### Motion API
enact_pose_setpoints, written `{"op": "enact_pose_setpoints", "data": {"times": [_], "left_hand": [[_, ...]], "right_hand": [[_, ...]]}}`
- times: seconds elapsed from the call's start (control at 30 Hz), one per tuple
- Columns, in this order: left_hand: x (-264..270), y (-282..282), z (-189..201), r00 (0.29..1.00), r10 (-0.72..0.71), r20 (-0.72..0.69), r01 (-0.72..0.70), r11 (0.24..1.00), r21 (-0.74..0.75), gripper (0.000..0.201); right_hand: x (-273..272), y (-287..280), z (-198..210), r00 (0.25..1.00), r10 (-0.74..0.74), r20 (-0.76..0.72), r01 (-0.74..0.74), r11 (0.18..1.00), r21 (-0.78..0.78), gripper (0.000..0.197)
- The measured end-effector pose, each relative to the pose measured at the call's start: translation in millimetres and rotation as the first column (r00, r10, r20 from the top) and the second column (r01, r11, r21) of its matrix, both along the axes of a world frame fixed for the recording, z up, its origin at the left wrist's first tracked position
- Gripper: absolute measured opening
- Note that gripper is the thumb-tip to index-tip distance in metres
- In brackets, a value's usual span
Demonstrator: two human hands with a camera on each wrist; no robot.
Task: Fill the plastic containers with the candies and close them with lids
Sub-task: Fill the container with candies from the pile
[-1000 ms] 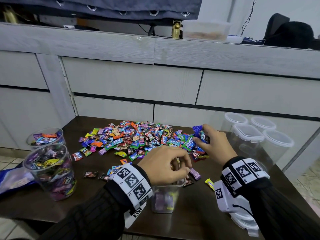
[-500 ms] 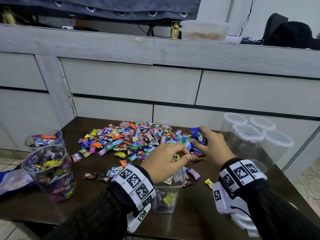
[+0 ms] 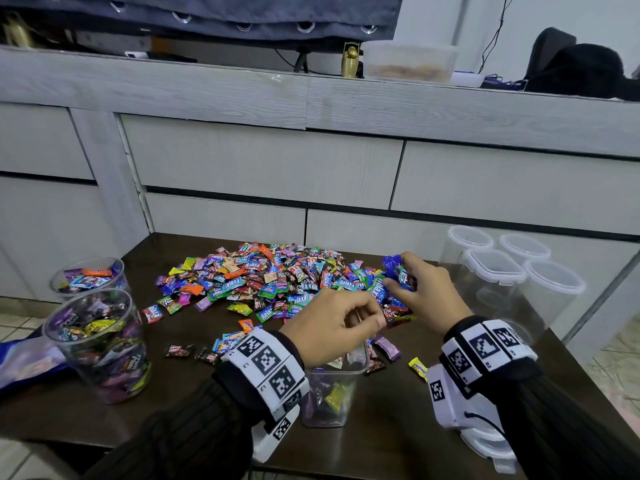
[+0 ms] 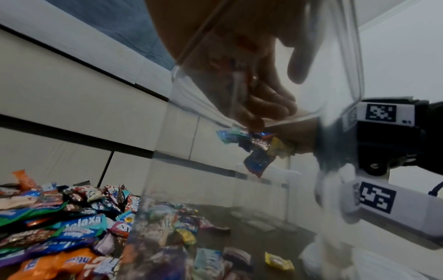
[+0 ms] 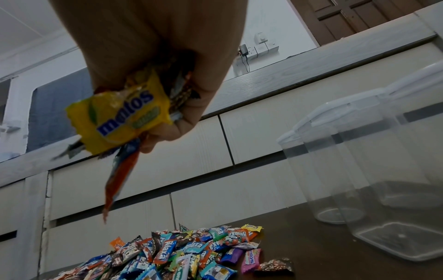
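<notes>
Glossy, crinkled candy wrappers (image 3: 273, 282) heaped mid-table on dark wood (image 3: 391, 441). Clear square plastic container (image 3: 332, 393) near the front edge — partly filled, lidless. Left hand (image 3: 329, 327) above its mouth, fingers curled, contents unclear. Right hand (image 3: 420, 294) clutching a candy bunch (image 5: 124, 117) at the heap's right edge.

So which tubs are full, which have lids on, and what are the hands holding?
Front container: open, partly filled.
Two left containers: full of candies, no lids.
Four right containers: empty, lids on.
Left hand: fingers curled above front container.
Right hand: gripping a bunch of candies.
</notes>
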State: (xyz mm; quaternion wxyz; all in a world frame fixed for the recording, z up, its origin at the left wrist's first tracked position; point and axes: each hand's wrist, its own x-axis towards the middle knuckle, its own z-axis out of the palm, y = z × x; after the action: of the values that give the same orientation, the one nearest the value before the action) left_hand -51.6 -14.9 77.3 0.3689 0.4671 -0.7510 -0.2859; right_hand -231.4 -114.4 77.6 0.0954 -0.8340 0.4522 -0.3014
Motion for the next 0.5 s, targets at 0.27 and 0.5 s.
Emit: {"op": "enact_pose_setpoints", "data": {"times": [0.27,0.5], "left_hand": [[8,0,5,0.989,-0.061,-0.138,0.06,0.998,-0.008,0.025],[40,7,-9,0.993,-0.048,0.108,0.043,0.998,0.049,0.073]], "right_hand": [[-1,1,5,1.0,0.002,-0.002,-0.002,1.0,0.008,0.024],[-2,7,23,0.996,0.04,0.083,-0.041,0.999,0.007,0.018]]}}
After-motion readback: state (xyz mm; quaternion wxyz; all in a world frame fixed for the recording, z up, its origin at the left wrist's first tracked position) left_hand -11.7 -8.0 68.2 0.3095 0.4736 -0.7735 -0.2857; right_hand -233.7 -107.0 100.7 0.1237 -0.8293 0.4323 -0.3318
